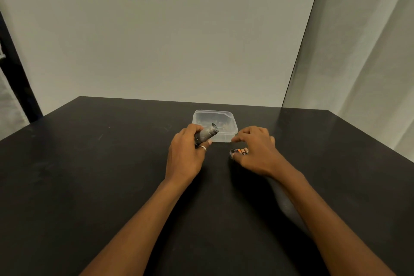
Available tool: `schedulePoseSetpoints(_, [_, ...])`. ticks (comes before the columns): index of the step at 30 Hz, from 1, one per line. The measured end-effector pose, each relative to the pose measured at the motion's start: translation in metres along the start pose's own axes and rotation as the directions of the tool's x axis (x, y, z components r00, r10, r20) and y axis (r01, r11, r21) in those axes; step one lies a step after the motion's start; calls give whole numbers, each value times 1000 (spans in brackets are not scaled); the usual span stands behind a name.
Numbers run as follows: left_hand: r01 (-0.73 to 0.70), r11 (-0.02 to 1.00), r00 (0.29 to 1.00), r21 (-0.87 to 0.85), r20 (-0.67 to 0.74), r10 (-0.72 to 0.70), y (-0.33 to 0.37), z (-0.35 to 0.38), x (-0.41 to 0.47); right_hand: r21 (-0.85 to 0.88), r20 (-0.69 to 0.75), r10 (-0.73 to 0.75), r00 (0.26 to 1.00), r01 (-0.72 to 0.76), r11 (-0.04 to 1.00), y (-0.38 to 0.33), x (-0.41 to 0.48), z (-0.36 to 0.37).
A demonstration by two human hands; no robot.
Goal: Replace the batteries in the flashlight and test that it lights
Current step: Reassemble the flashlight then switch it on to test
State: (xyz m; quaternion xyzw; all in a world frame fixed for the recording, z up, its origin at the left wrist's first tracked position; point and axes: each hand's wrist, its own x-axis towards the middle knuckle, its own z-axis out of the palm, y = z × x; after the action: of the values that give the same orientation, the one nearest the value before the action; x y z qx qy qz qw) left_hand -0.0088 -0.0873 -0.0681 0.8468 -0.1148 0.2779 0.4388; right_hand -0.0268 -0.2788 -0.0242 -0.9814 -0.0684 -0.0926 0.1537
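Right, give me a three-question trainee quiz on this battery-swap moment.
1. True or false: the flashlight body is gripped in the left hand.
2. Where do the batteries lie? A) inside the clear plastic container B) on the black table under the right hand C) beside the person's left wrist
3. Fill in: the container stands ____ the hands, nearer the wall.

Key: 1 true; 2 B; 3 behind
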Motion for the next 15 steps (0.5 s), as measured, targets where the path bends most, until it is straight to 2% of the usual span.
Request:
schedulePoseSetpoints(4, [0,1000,1000,1,6,0,1,0,0,-76,59,-2,998,7,997,2,1,5])
schedulePoseSetpoints(8, [-11,1000,1000,3,3,11,1,0,0,-48,52,-33,998,36,998,0,1,7])
schedulePoseSetpoints(11, [-11,1000,1000,-2,5,11,1,0,0,144,-144,-71,987,92,985,0,2,4])
schedulePoseSetpoints(13, [-14,1000,1000,-3,8,14,1,0,0,329,-269,-3,963,95,939,-3,0,0])
schedulePoseSetpoints(15, [-19,1000,1000,1,15,19,1,0,0,538,-269,95,959,68,840,-6,0,-3])
